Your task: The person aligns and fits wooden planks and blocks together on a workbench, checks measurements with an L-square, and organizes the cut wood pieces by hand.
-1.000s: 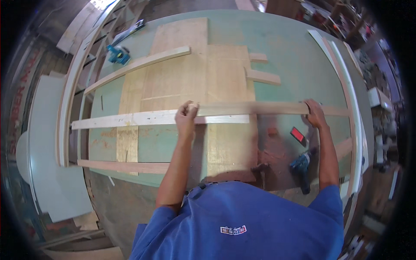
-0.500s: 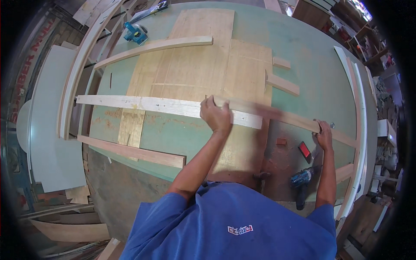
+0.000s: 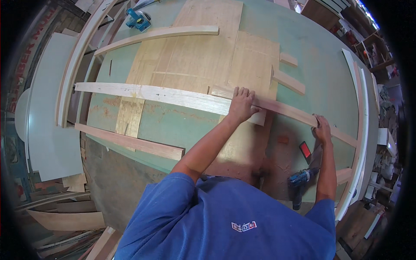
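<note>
My left hand [image 3: 242, 104] presses with curled fingers over a plain wooden strip [image 3: 281, 108] where it lies alongside a pale, whitish strip [image 3: 164, 95]. My right hand [image 3: 321, 128] grips the plain strip farther right, near the long rail [image 3: 359, 108] on that side. Plywood sheets [image 3: 195, 52] lie beneath the strips on the green tabletop [image 3: 312, 73]. A cordless drill [image 3: 299, 180] and a red-and-black rectangular object [image 3: 305, 149] sit by my right forearm, with a small brown block [image 3: 282, 138] nearby.
A blue power tool [image 3: 138, 21] is at the back left. Other strips [image 3: 156, 34] [image 3: 130, 138] and short offcuts [image 3: 288, 82] lie on the table. Long rails [image 3: 67, 99] run along the left side, beside white boards [image 3: 54, 143]. Timber offcuts [image 3: 65, 221] lie low at left.
My left hand has slid right along the strips, and the plain strip now angles down toward the right, with my right hand lower than before. The view has also shifted.
</note>
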`<action>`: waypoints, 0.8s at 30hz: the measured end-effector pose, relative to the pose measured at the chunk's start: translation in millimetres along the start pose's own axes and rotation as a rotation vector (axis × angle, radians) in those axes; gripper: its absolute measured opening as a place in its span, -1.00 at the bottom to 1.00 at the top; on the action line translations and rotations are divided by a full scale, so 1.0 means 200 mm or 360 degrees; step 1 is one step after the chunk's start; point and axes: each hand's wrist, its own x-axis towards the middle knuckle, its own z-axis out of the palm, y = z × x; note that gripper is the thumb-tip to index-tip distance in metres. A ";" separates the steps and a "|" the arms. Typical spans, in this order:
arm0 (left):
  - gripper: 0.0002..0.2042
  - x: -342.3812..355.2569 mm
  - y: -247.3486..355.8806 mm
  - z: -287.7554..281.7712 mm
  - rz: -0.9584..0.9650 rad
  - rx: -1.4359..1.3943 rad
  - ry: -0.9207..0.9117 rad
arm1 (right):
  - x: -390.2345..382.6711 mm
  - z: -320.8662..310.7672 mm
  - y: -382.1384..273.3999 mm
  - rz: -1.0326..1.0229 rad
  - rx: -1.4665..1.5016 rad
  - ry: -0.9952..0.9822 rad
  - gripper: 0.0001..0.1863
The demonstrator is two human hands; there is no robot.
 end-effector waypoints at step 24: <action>-0.41 -0.03 -0.10 -0.05 0.0032 -0.0083 0.0180 | 0.04 -0.03 -0.18 -0.0172 -0.0037 0.0024 -0.33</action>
